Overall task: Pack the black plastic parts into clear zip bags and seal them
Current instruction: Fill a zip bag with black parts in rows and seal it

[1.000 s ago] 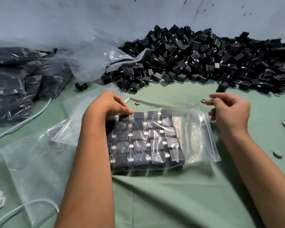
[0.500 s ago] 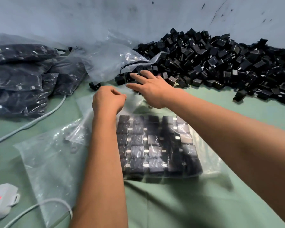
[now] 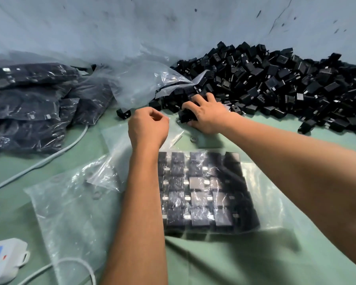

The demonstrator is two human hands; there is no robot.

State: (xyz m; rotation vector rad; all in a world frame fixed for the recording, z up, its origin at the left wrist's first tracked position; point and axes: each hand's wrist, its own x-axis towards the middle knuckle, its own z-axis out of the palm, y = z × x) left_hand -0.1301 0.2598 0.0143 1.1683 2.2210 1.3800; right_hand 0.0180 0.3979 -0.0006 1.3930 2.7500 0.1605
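We see the right hand reaching to 12 o'clock, its grip curled around a few black parts at the near edge of the big loose pile on the green desk. The left hand pinches the open mouth of the clear zip bag, its grip narrow on the film. That bag lies at center, holding neat rows of parts. Filled bags are stacked at 10 o'clock.
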